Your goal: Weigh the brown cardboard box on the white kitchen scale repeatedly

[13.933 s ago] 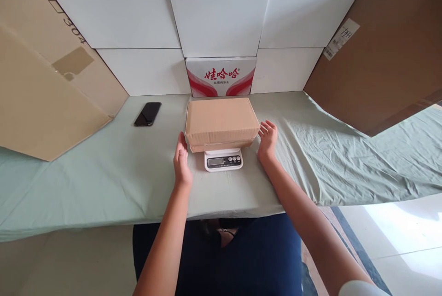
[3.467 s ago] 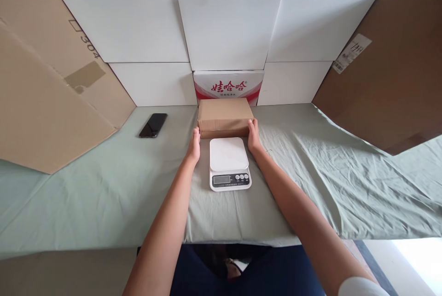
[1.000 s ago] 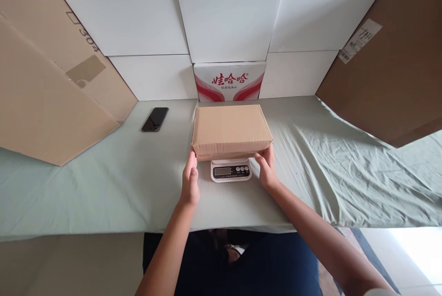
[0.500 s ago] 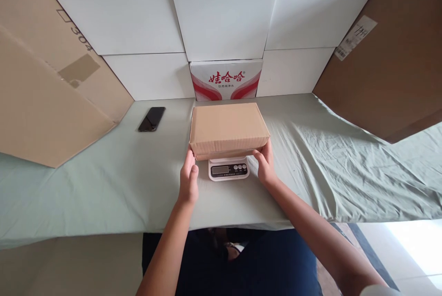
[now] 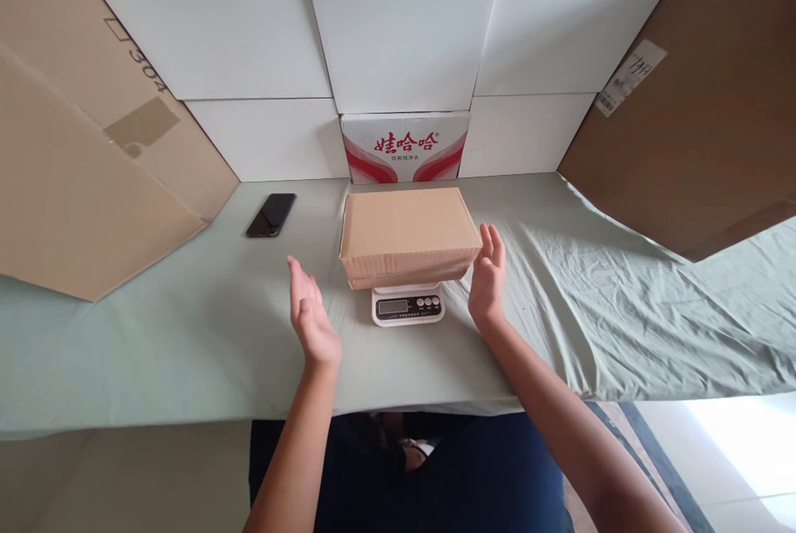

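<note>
A closed brown cardboard box (image 5: 407,226) rests on a white digital scale (image 5: 408,306) in front of me. The box covers the weighing platform, while the scale's display and buttons show at its near side. My left hand (image 5: 314,313) is open in the air, apart from the box on its left, with fingers stretched out. On the other side, my right hand (image 5: 489,272) is open with fingers extended, close beside the box's right near corner. I cannot tell whether it still touches the cardboard. Neither hand holds anything.
A black phone (image 5: 271,215) lies on the green cloth (image 5: 205,334) to the left. White boxes (image 5: 404,36) line the back, with a red-and-white printed carton (image 5: 405,147) below the middle one. Large brown cardboard panels (image 5: 93,143) stand at both sides.
Both hands have let go of the box. My left hand has moved left, away from it; my right hand has opened and shifted slightly outward. The box stays on the scale.
</note>
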A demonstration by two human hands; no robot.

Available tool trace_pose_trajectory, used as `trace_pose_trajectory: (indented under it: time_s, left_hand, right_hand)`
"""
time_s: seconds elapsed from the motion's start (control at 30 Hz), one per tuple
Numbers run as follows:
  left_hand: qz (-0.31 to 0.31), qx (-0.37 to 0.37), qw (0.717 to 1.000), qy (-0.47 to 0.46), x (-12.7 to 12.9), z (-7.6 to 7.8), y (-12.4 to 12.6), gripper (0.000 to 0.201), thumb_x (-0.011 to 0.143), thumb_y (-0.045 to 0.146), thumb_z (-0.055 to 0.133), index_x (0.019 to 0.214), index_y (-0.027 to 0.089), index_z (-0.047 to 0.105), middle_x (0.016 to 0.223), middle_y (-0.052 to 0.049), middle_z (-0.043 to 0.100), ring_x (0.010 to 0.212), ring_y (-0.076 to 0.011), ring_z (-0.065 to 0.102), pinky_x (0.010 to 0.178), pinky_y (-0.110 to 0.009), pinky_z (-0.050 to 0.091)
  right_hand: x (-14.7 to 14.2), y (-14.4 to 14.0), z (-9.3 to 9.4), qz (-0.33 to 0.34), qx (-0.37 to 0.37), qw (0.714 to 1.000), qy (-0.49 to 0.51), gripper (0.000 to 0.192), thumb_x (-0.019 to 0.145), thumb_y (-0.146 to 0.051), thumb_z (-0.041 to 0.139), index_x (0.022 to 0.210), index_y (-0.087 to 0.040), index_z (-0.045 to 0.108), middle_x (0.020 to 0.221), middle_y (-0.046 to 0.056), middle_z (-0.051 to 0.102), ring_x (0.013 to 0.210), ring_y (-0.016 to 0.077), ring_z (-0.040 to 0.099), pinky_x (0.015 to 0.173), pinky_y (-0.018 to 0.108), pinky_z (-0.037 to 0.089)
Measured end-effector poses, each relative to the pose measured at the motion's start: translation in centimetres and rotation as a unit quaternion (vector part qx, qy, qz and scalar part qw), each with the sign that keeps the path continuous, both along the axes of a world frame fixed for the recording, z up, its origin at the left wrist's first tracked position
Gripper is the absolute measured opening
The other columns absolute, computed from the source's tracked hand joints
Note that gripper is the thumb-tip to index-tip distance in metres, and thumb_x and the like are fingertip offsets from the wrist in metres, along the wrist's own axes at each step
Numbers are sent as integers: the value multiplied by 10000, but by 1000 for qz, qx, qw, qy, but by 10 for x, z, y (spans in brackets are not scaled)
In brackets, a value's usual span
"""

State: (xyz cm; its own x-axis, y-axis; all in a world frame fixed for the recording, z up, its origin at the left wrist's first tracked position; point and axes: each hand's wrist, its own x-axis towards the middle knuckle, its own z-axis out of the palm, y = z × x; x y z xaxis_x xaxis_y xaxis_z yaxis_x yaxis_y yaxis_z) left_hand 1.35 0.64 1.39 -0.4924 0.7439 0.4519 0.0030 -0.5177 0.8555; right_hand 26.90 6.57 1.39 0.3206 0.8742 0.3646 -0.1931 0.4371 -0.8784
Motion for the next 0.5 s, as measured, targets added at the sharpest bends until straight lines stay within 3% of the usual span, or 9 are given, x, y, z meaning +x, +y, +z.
trace_pose_trajectory:
  time_s: [0.13,0.33,0.5]
  left_hand:
    - [-10,-39,999,-29,-2,-2,3,644,955,500,398,1547,249,398,1689,-27,270,1580,-237,175,1281,-415,204]
    - [-30,-44,999,-9,2,-3,5,659,930,457,498,1542,229,409,1684,-58,270,1577,-250,181,1281,-417,209]
    - [-64,-49,997,17,3,-6,5,691,919,450,564,1554,242,386,1688,-53,252,1578,-269,160,1291,-422,181]
  right_hand:
    - [6,9,-1,-20,-22,999,22,589,871,-503,510,1426,-317,446,1624,54,381,1545,317,319,1263,596,216]
    - [4,7,-4,-12,2,998,-68,573,905,-551,507,1432,-330,456,1592,45,426,1527,307,341,1253,589,265]
    - [2,-3,5,-18,32,988,-153,576,943,-577,448,1469,-345,420,1607,39,404,1514,301,359,1252,573,286]
